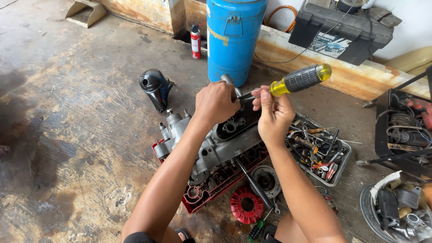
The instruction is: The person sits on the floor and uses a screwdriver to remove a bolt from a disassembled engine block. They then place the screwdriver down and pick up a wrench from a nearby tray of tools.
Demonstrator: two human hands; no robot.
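Engine block (216,150) = ref point. Grey metal, sits tilted on a red tray (204,191) on the concrete floor (76,135).

Left hand (216,102) over the block's top end, fingers curled shut on smth small at the black part there; can't tell exactly what, fist hides it. Right hand (272,112) just right of the left one, fingers pinched tight around the shaft of a screwdriver (299,80). Yellow/grey handle sticks up and right, away from the block; tip points in toward the left hand, hidden between the two hands.

Around the block:
- black cover (156,87) up-left, near but not touching
- blue drum (234,36) directly behind, red spray can (195,41) left of the drum
- grey tool tray (319,150) w/ mixed bits just right
- 2nd screwdriver (252,182), black handle, leaning off the block's lower right edge
- red round part (246,205) below, on floor beside the red tray
- black case (342,29) far behind-right on the ledge
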